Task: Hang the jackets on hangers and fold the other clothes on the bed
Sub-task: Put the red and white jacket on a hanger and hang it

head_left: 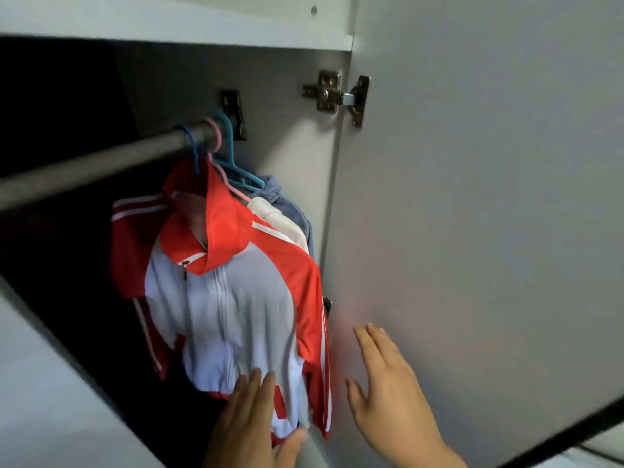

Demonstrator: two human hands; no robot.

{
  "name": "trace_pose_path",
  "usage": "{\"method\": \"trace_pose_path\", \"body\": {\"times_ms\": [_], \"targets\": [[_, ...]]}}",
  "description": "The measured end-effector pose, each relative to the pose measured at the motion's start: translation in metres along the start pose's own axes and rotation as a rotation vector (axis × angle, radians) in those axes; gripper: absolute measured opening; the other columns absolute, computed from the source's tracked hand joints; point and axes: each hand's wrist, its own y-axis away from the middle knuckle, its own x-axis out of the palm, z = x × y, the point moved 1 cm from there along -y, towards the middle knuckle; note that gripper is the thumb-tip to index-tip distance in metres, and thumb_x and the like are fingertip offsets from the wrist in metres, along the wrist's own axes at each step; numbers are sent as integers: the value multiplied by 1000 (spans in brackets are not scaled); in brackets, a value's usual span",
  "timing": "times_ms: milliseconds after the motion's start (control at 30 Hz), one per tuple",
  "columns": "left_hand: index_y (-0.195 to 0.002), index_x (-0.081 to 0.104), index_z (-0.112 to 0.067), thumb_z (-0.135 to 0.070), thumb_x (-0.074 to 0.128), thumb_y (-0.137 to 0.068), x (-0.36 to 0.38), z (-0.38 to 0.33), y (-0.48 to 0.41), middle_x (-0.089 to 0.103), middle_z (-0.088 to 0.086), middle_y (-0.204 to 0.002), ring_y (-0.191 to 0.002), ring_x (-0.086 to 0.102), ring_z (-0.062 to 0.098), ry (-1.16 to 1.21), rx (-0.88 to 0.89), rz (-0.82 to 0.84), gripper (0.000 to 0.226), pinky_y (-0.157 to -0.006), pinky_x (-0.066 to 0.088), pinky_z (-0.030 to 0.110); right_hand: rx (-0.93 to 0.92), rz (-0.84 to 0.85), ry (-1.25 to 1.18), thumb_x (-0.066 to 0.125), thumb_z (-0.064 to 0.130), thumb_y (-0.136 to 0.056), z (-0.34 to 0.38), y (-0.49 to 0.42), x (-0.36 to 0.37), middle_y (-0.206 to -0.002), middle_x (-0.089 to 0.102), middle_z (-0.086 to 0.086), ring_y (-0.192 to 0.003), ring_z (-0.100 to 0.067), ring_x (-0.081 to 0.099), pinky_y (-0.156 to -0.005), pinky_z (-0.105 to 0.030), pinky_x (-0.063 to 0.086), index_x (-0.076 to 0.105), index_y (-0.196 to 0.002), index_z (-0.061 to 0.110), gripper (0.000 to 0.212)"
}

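Observation:
A red and white zip jacket [233, 298] hangs on a dark blue hanger [192, 146] from the grey wardrobe rail [101, 160]. Behind it hang a white garment [287, 224] on a pink hanger [219, 163] and a denim jacket [300, 214] on a teal hanger [236, 163]. My left hand [250, 423] lies flat with straight fingers against the jacket's lower hem. My right hand [388, 383] is spread open, just right of the jacket, in front of the wardrobe door, holding nothing.
The open white wardrobe door [489, 197] fills the right side, with a metal hinge [337, 96] near its top. A white shelf [169, 25] runs above the rail. The wardrobe's inside is dark to the left. Another white panel [50, 383] is at lower left.

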Motion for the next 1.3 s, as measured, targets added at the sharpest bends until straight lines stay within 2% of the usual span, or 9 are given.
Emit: {"method": "trace_pose_path", "body": {"times_ms": [67, 100, 200, 267, 400, 667, 1100, 1233, 1300], "targets": [[-122, 61, 1, -49, 89, -57, -15, 0, -10, 60, 9, -131, -97, 69, 45, 160, 2, 127, 87, -83, 55, 35, 30, 6, 26, 58, 30, -91, 8, 17, -24, -163, 22, -4, -152, -21, 17, -119, -30, 21, 28, -155, 19, 72], [-124, 63, 3, -37, 96, -48, -30, -6, -15, 58, 14, -133, -110, 64, 43, 150, -23, 159, 92, -86, 54, 40, 49, 10, 39, 58, 31, -91, 12, 26, -37, -163, 23, -5, -152, -22, 18, -119, -32, 23, 29, -155, 20, 72], [-142, 48, -9, -27, 87, -70, -71, -19, -15, 40, 6, -151, -143, 34, 26, 183, -42, 202, 84, -112, 30, 33, 105, 10, 76, 58, 30, -92, 20, 52, -73, -163, 22, -6, -152, -24, 19, -120, -32, 22, 27, -155, 20, 71], [-139, 53, -9, -25, 87, -70, -90, -28, -7, 47, 6, -147, -140, 40, 26, 219, -4, 177, 79, -110, 34, 33, 128, 2, 88, 55, 33, -94, 28, 70, -97, -164, 19, -5, -151, -22, 18, -121, -31, 22, 23, -156, 21, 70], [-150, 36, -20, -36, 72, -86, -116, -49, 0, 30, -5, -158, -149, 20, 14, 267, 63, 214, 75, -117, 17, 26, 155, -47, 120, 57, 31, -93, 41, 103, -135, -159, 30, -9, -148, -26, 28, -118, -34, 27, 30, -153, 16, 68], [-140, 53, -9, -24, 84, -75, -127, -88, -11, 49, 8, -147, -139, 41, 28, 270, 211, 200, 73, -113, 34, 41, 236, -226, 81, 71, 20, -83, 32, 154, -163, -140, 54, -13, -125, -33, 56, -103, -40, 46, 52, -139, 7, 60], [-135, 58, -9, -26, 88, -69, -113, -130, -14, 55, 10, -142, -134, 48, 31, 210, 299, 325, 74, -106, 42, 45, 288, -243, 77, 64, 23, -89, -2, 171, -177, -145, 50, -3, -132, -21, 49, -107, -31, 41, 48, -143, 14, 57], [-128, 64, -6, -24, 95, -58, -102, -172, -15, 59, 10, -136, -126, 56, 34, 199, 496, 377, 79, -97, 49, 49, 359, -299, 52, 63, 24, -85, -26, 190, -185, -136, 57, -1, -124, -21, 56, -100, -32, 48, 55, -135, 14, 52], [-143, 50, -20, -38, 84, -73, -94, -199, -18, 40, -6, -151, -141, 39, 20, 236, 584, 420, 79, -109, 40, 39, 426, -313, 76, 65, 25, -86, -46, 203, -189, -140, 56, -1, -128, -21, 55, -102, -32, 46, 55, -138, 15, 54]]}}
